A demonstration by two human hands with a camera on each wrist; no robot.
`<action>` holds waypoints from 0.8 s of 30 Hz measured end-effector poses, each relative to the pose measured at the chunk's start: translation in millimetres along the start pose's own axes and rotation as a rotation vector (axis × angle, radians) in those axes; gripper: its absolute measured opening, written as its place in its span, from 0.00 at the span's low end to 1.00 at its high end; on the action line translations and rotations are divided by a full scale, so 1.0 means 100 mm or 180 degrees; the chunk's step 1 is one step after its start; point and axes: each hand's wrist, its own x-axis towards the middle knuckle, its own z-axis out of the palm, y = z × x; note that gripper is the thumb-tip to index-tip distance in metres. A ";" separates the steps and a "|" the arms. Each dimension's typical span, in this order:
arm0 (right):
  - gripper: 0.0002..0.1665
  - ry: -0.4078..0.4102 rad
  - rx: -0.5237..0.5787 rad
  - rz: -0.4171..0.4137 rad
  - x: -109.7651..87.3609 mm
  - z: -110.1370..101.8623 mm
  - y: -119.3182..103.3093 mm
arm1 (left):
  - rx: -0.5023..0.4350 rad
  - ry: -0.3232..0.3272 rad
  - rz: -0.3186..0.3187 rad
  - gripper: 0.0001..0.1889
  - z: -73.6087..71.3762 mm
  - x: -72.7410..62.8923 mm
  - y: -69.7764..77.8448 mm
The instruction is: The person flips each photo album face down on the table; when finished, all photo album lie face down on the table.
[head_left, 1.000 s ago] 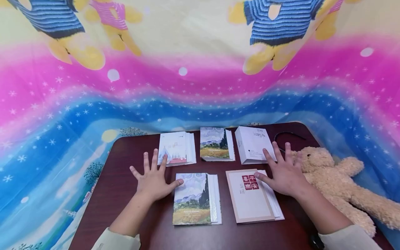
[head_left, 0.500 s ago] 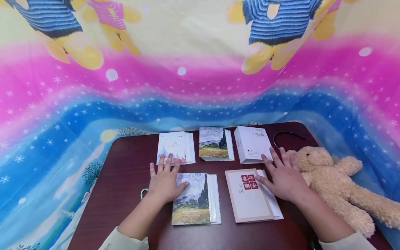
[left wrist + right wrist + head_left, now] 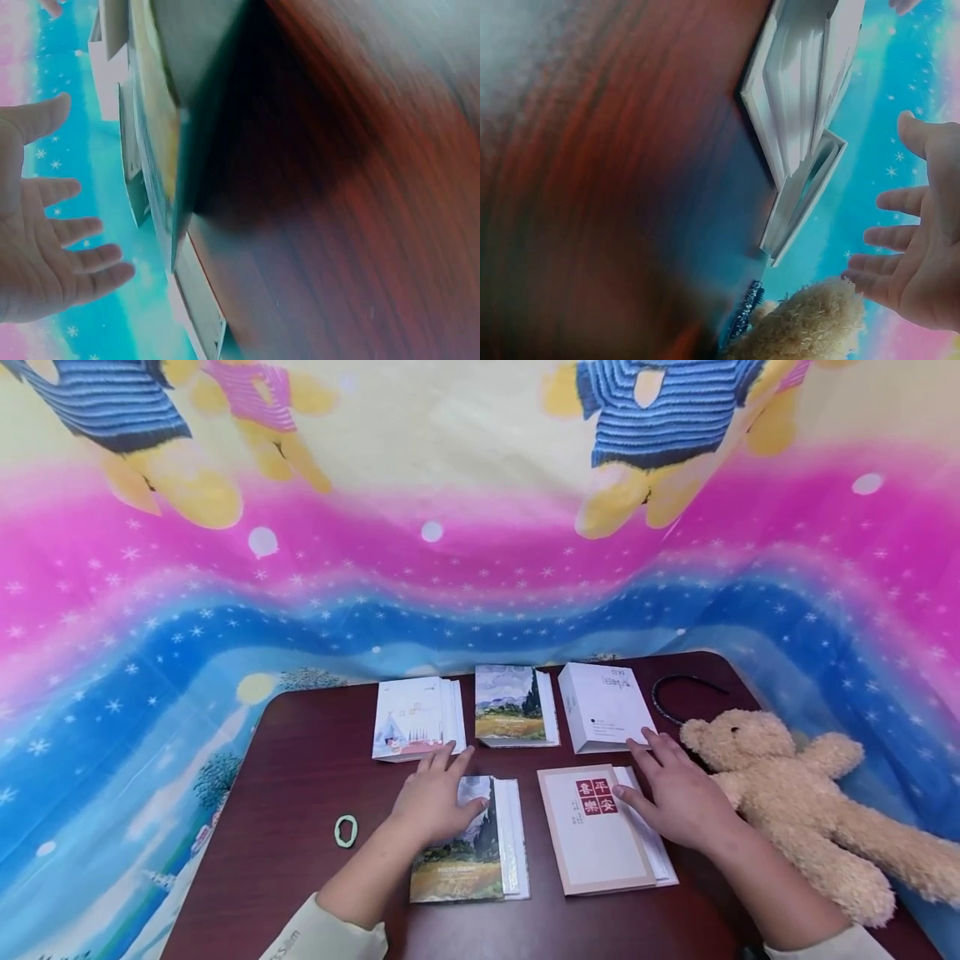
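Two flat hands over photo albums on a dark tabletop

The left hand (image 3: 435, 802) is lying with straight, spread fingers on the upper corner of the landscape-cover photo album (image 3: 465, 852), seemingly steadying it rather than gripping; its fingertips are reaching toward the white tent-cover album (image 3: 412, 718) just beyond. The right hand (image 3: 678, 797) is resting flat, grip wide and holding nothing, on the right edge of the beige album with red characters (image 3: 596, 831), its fingertips near the white box (image 3: 603, 706). A teddy bear (image 3: 795, 793) is lying beside that wrist; the wrist views are too blurred to confirm contact.
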 end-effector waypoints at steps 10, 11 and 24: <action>0.47 0.0006 0.0177 0.0069 -0.06 0.05 -0.03 | -0.0737 -0.0079 0.0203 0.40 0.06 0.01 0.14; 0.47 -0.0003 0.0212 0.0079 -0.06 0.04 -0.03 | -0.0808 -0.0083 0.0216 0.39 0.07 0.01 0.14; 0.45 -0.0125 0.0548 0.0092 -0.08 0.05 -0.03 | -0.1748 -0.0444 0.0310 0.37 0.16 0.06 0.29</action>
